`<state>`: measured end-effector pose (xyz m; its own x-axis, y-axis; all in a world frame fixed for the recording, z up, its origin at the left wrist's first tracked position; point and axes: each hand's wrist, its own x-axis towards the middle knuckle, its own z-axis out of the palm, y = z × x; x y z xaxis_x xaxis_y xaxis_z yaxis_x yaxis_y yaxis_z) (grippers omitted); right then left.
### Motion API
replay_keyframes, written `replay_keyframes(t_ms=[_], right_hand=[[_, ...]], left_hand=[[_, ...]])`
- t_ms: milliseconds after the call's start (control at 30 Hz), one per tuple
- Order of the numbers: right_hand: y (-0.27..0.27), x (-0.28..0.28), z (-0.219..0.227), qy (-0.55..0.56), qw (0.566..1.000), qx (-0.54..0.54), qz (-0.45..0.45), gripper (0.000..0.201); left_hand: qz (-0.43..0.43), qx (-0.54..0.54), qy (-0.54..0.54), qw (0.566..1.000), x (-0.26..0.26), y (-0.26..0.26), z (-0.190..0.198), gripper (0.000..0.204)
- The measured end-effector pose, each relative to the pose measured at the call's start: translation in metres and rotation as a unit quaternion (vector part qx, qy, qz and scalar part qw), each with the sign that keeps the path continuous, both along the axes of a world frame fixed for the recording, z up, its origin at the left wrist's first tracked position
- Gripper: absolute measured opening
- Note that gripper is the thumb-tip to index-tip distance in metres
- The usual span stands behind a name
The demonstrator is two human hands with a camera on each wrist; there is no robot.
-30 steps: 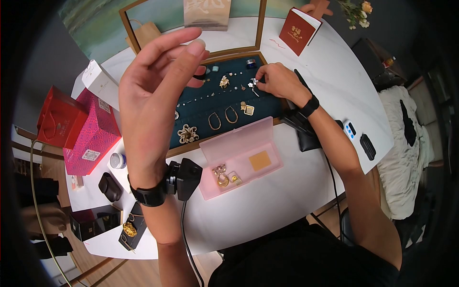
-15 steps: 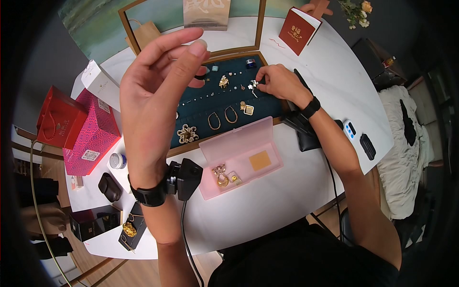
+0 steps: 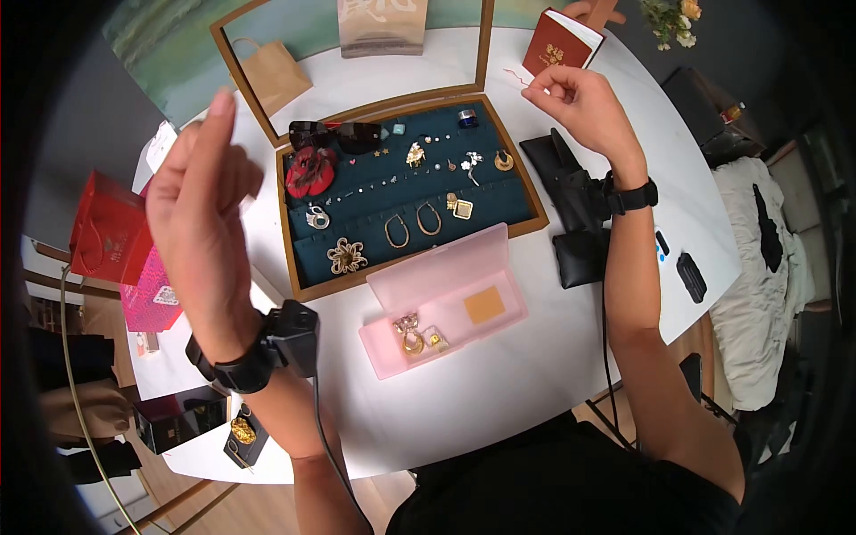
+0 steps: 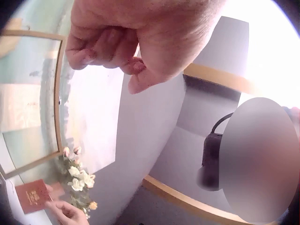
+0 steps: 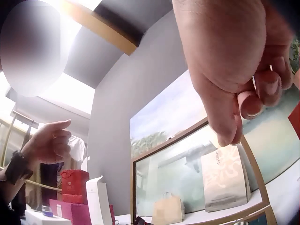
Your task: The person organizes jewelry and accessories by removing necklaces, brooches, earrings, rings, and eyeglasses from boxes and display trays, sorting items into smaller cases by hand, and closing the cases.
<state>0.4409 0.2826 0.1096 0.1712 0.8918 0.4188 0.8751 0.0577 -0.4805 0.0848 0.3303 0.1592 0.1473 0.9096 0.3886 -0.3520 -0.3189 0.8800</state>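
Observation:
My left hand (image 3: 201, 218) is raised left of the jewelry case, with its fingers loosely curled and nothing visible in them. Beyond the case's right edge is my right hand (image 3: 580, 102), its thumb close to the bent index finger; no object shows between them. The wooden case (image 3: 541, 223) stands with its glass lid raised. On its dark green lining lie a silver flower brooch (image 3: 472, 164), a gold hoop-shaped piece (image 3: 504, 160), two oval hoops (image 3: 429, 218), a pearly flower brooch (image 3: 346, 256), a red fabric flower (image 3: 309, 172) and sunglasses (image 3: 358, 136).
In front of the case sits an open pink box (image 3: 383, 355) with a few gold pieces. Black pouches (image 3: 581, 259) lie on the right, and a red booklet (image 3: 555, 46) stands behind. Red bag (image 3: 114, 227) and pink box (image 3: 147, 299) crowd the left side.
My right hand has left the silver flower brooch and risen back and right, past the case's edge. My left hand has shifted left and down, uncovering the sunglasses and red flower.

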Motion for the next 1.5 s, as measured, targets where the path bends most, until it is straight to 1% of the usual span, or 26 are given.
replay_keyframes(t_ms=[67,100,133,167,200,267,300,333,400,433,467,533,767,867,933,1000,1067,1133,1167,1233,1267,1333,1367,1400,1467,1500], right_hand=[[0.001,0.002,-0.003,-0.028,0.999,-0.019,-0.043,0.018],[0.002,0.003,-0.005,-0.023,0.999,-0.02,-0.043,0.018],[0.001,0.004,-0.006,-0.042,0.998,-0.043,-0.021,0.017],[0.002,0.005,-0.007,-0.062,0.996,-0.064,0.001,0.017],[0.002,0.004,-0.01,-0.061,0.996,-0.065,0.0,0.017],[0.004,0.002,-0.021,-0.105,0.987,-0.115,0.041,0.016],[0.007,0.002,-0.027,-0.11,0.982,-0.143,0.062,0.02],[0.009,-0.002,-0.03,-0.11,0.982,-0.143,0.061,0.02],[0.012,-0.011,-0.034,-0.094,0.966,-0.235,0.048,0.025],[0.012,-0.014,-0.037,-0.102,0.966,-0.236,0.043,0.031],[0.013,-0.015,-0.04,-0.101,0.965,-0.237,0.042,0.031],[0.015,-0.014,-0.047,-0.113,0.954,-0.277,0.033,0.034],[0.019,-0.018,-0.052,-0.111,0.949,-0.294,0.029,0.035],[0.018,-0.021,-0.053,-0.112,0.951,-0.285,0.042,0.034],[0.018,-0.021,-0.054,-0.126,0.956,-0.261,0.05,0.032],[0.017,-0.019,-0.057,-0.134,0.958,-0.247,0.055,0.031],[0.019,-0.021,-0.057,-0.15,0.96,-0.229,0.061,0.031],[0.018,-0.029,-0.046,-0.147,0.948,-0.281,0.042,0.028],[0.017,-0.033,-0.044,-0.146,0.948,-0.277,0.052,0.028],[0.014,-0.034,-0.039,-0.145,0.945,-0.291,0.03,0.029],[0.014,-0.034,-0.038,-0.147,0.945,-0.289,0.035,0.029],[0.013,-0.035,-0.036,-0.146,0.942,-0.301,0.02,0.031],[0.011,-0.037,-0.033,-0.149,0.95,-0.274,0.025,0.031],[0.009,-0.038,-0.029,-0.148,0.95,-0.271,0.032,0.031],[0.006,-0.037,-0.021,-0.128,0.961,-0.243,0.036,0.031],[0.003,-0.037,-0.02,-0.127,0.967,-0.217,0.041,0.031]], left_hand=[[0.065,0.025,0.077,0.995,-0.016,-0.001,0.002,0.041],[0.109,0.052,0.11,0.987,-0.022,0.003,0.002,0.042],[0.169,0.094,0.166,0.967,-0.025,0.005,0.002,0.036],[0.188,0.106,0.188,0.958,-0.03,0.007,0.001,0.037],[0.207,0.119,0.209,0.948,-0.034,0.009,0.0,0.038],[0.222,0.123,0.224,0.941,-0.036,0.012,-0.002,0.039],[0.237,0.128,0.238,0.933,-0.036,0.013,-0.003,0.04],[0.237,0.129,0.238,0.933,-0.033,0.012,-0.003,0.04],[0.226,0.1,0.231,0.941,-0.027,0.009,-0.003,0.047],[0.224,0.1,0.232,0.941,-0.023,0.008,-0.004,0.047],[0.222,0.098,0.234,0.942,-0.021,0.007,-0.005,0.048],[0.217,0.095,0.236,0.943,-0.015,0.006,-0.006,0.049],[0.198,0.097,0.235,0.947,-0.013,0.004,-0.005,0.047],[0.195,0.096,0.225,0.95,-0.014,0.003,-0.004,0.046],[0.197,0.092,0.217,0.952,-0.015,0.003,-0.004,0.045],[0.165,0.098,0.195,0.962,-0.017,0.004,-0.003,0.042],[0.161,0.116,0.207,0.958,-0.019,0.004,-0.003,0.041],[0.154,0.118,0.217,0.957,-0.019,0.003,-0.001,0.041],[0.149,0.113,0.2,0.962,-0.016,0.001,-0.001,0.042],[0.149,0.113,0.203,0.961,-0.017,0.003,-0.002,0.042],[0.147,0.111,0.201,0.962,-0.016,0.004,-0.003,0.042],[0.156,0.106,0.226,0.956,-0.017,0.009,-0.005,0.042],[0.169,0.107,0.26,0.945,-0.017,0.012,-0.007,0.042],[0.174,0.118,0.295,0.932,-0.019,0.019,-0.013,0.042],[0.208,0.107,0.378,0.896,-0.022,0.032,-0.027,0.042],[0.21,0.114,0.424,0.874,-0.022,0.04,-0.035,0.042]])
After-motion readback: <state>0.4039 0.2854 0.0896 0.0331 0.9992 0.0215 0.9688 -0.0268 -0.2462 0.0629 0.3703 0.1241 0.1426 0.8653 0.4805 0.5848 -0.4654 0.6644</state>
